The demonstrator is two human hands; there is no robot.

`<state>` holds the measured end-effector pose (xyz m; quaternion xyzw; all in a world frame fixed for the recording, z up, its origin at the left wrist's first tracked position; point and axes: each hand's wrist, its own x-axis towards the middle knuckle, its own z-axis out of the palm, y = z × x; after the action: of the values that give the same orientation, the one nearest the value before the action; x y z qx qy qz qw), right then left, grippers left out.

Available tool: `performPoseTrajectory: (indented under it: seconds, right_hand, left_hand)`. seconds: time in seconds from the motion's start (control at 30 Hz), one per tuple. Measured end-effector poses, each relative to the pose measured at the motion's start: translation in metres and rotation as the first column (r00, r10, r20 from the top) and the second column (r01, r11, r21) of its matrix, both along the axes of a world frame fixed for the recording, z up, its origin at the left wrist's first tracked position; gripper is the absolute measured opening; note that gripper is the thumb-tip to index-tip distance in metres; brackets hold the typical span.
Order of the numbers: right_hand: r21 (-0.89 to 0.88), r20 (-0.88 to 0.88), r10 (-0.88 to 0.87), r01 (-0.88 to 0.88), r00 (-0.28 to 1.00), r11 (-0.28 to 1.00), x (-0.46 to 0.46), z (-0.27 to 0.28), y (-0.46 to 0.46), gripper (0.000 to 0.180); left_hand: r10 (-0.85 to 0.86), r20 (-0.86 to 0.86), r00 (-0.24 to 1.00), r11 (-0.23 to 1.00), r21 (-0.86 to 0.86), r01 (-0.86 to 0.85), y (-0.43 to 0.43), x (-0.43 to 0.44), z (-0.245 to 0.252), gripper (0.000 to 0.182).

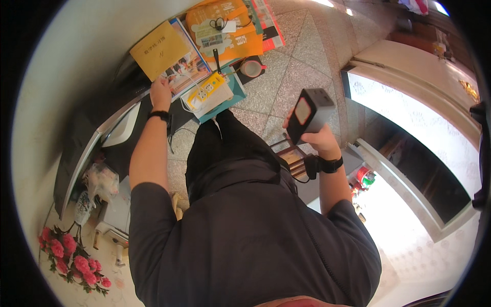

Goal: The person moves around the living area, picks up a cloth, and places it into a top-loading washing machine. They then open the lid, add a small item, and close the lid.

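Note:
My right hand (324, 142) is closed around a dark grey box-shaped device (320, 115) with an orange-rimmed pale square on one face, held up above the floor. My left hand (160, 94) rests at the near edge of a colour-printed magazine (197, 65), beside the lower corner of a yellow booklet (159, 50) lying on it. Whether those fingers pinch the paper is hard to see. Just right of that hand, a yellow power strip (207, 90) with a white cable lies on a pale sheet over a teal booklet (239, 90).
A large flat screen (82, 161) stands close along my left forearm. Beyond the power strip are a mug (252, 68), an orange printed bag (245, 38) and a black cable (218, 23). A small brown wooden rack (293, 159) is below my right hand. Pink flowers (82, 263) stand at lower left.

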<state>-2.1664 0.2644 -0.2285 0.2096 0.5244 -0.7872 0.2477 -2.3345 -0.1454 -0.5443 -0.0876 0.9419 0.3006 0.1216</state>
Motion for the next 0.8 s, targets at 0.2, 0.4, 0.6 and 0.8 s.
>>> performPoseTrajectory:
  seconds: [0.2, 0.4, 0.6, 0.8]
  right_hand:
    - [0.045, -0.215, 0.136, -0.129, 0.967, 0.991, -0.023, 0.022, -0.017, 0.072]
    - [0.321, -0.300, 0.422, -0.326, 0.855, 0.889, -0.045, 0.037, -0.040, 0.072]
    - [0.610, -0.324, 0.703, -0.428, 0.634, 0.667, -0.071, 0.028, -0.076, 0.066]
    - [0.734, -0.294, 0.810, -0.423, 0.508, 0.531, -0.081, 0.019, -0.094, 0.062]
  left_hand:
    - [-0.050, -0.299, 0.953, 0.924, 0.348, 0.158, 0.015, 0.039, 0.140, 0.011]
    - [0.270, -0.052, 0.962, 0.438, 0.896, -0.074, 0.023, 0.073, 0.240, 0.010]
    - [-0.051, 0.130, 0.990, 0.333, 0.937, -0.106, 0.027, 0.087, 0.276, 0.022]
    - [-0.451, -0.239, 0.860, 0.639, 0.586, 0.498, 0.038, 0.099, 0.316, 0.018]
